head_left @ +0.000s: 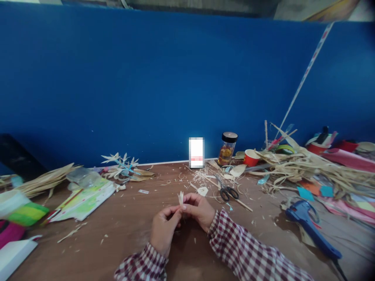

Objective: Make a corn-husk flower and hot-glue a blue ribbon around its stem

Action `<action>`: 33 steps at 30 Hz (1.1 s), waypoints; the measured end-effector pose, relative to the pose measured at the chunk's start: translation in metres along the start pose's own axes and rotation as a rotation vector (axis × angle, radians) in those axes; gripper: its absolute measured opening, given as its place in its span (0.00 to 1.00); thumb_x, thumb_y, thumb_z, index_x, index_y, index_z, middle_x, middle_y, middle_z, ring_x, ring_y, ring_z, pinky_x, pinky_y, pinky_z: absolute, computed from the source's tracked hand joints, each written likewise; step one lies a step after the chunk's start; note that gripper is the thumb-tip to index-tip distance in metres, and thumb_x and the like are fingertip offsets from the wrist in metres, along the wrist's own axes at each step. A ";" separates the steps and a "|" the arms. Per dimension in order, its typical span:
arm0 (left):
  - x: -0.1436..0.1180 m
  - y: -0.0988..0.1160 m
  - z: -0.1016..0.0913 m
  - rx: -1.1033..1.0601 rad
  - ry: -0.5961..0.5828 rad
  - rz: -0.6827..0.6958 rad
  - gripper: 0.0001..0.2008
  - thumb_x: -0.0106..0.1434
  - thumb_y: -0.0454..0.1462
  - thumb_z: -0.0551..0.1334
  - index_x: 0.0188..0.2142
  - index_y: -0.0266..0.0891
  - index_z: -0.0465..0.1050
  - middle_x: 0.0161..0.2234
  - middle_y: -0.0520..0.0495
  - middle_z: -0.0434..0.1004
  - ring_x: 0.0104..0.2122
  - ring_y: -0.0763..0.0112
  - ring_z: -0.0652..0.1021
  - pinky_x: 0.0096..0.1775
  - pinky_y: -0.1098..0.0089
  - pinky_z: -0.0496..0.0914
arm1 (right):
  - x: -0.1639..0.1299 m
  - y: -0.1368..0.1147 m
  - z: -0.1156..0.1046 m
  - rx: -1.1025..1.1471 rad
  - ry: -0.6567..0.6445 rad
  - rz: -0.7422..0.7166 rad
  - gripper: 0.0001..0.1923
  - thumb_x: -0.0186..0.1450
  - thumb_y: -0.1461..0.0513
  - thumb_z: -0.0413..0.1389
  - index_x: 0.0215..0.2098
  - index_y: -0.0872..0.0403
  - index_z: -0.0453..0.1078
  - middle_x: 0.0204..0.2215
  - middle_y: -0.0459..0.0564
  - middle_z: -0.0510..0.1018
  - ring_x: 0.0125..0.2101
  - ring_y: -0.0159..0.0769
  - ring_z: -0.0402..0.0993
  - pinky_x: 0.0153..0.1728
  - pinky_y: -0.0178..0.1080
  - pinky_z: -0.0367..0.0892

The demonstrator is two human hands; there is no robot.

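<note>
Pinching together above the brown wooden table (123, 230), the left hand (163, 230) and right hand (199, 210) meet fingertip to fingertip, both clamped on a small pale bundle of dry husk strips (181, 198) whose pointed tips fan upward. Checked sleeves cover both wrists. Black-handled scissors (227, 191) lie nearby among curled, straw-like shavings; a blue glue gun (310, 228) rests farther right.

Scissors (227, 192) left of glue gun (311, 228), seemingly
</note>
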State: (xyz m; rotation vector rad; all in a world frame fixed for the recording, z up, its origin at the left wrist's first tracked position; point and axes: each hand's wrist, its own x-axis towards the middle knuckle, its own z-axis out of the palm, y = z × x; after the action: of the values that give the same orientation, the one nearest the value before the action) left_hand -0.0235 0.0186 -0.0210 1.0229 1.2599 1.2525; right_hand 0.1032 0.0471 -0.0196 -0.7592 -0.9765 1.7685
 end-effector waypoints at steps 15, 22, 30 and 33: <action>0.000 -0.001 -0.001 0.063 -0.014 0.087 0.13 0.45 0.43 0.65 0.27 0.35 0.74 0.17 0.52 0.70 0.16 0.76 0.67 0.19 0.75 0.62 | -0.004 -0.004 0.003 0.040 -0.043 0.027 0.12 0.47 0.60 0.63 0.26 0.59 0.71 0.22 0.45 0.72 0.20 0.24 0.65 0.23 0.30 0.58; 0.001 -0.004 0.000 0.056 -0.075 0.035 0.14 0.48 0.43 0.63 0.28 0.33 0.74 0.12 0.56 0.64 0.13 0.80 0.62 0.16 0.78 0.57 | 0.000 -0.003 -0.001 0.103 0.004 0.017 0.12 0.48 0.60 0.63 0.28 0.59 0.72 0.20 0.45 0.73 0.21 0.25 0.67 0.26 0.31 0.60; 0.003 -0.007 0.003 -0.145 -0.182 -0.066 0.15 0.48 0.42 0.64 0.32 0.32 0.74 0.13 0.57 0.63 0.13 0.82 0.60 0.17 0.79 0.55 | 0.004 0.001 -0.004 0.117 -0.012 0.007 0.12 0.47 0.59 0.63 0.27 0.59 0.72 0.19 0.44 0.72 0.19 0.25 0.66 0.24 0.31 0.60; 0.002 -0.004 0.004 -0.203 -0.221 -0.112 0.13 0.47 0.43 0.64 0.26 0.33 0.73 0.13 0.57 0.62 0.14 0.82 0.60 0.17 0.79 0.57 | 0.004 0.001 -0.004 0.126 -0.022 -0.002 0.11 0.47 0.59 0.64 0.25 0.59 0.72 0.20 0.44 0.72 0.20 0.25 0.66 0.24 0.30 0.61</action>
State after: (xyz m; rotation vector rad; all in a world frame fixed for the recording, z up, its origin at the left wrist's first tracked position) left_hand -0.0189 0.0209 -0.0252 0.9041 0.9848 1.1233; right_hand 0.1050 0.0513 -0.0230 -0.6599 -0.8709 1.8220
